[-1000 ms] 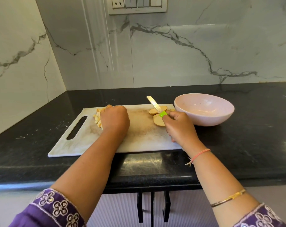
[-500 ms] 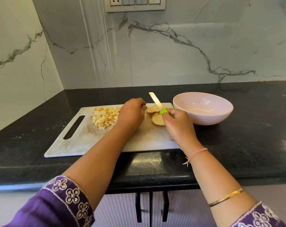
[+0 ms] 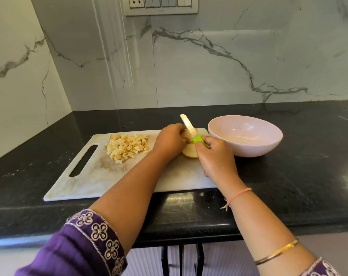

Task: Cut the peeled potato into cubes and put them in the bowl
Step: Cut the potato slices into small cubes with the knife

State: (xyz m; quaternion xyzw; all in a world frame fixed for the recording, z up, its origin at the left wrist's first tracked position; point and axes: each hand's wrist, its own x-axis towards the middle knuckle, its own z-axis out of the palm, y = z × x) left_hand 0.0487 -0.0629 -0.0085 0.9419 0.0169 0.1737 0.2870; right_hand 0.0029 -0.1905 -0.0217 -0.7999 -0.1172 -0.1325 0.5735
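Knife [image 3: 189,130] occupies right hand [image 3: 215,158], potato [image 3: 189,152] seemingly left hand [image 3: 170,139].

pink bowl [image 3: 247,145], green-handled knife [image 3: 191,132], black counter [image 3: 288,180]

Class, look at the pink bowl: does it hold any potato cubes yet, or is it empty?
Empty: the bowl shows only its bare pink inside, and the cubes lie heaped on the cutting board.

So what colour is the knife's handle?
Bright green; the knife handle shows best in the head view, gripped by the right hand.
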